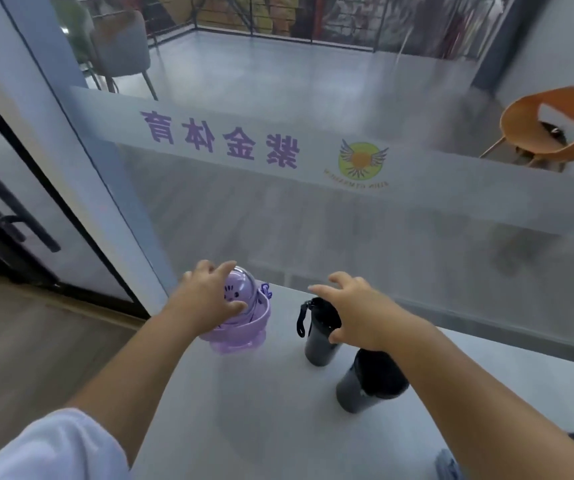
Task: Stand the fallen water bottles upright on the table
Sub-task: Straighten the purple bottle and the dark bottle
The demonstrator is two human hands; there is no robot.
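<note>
Three bottles stand upright on the white table [264, 403]. A purple bottle [244, 327] with a domed lid and a drawn face is at the far left corner; my left hand [205, 299] lies over its top, thumb and fingers around the lid. A dark bottle [318, 336] with a black strap stands to its right; my right hand [358, 313] hovers over its cap with fingers spread, thumb close to its side. A second dark bottle [365, 389] stands nearer me, partly hidden under my right forearm.
A glass wall with a frosted band and purple lettering [223, 140] runs right behind the table's far edge. The table's left edge drops to a wooden floor [36, 341]. An orange chair [548, 126] and a grey chair [122, 50] stand beyond the glass.
</note>
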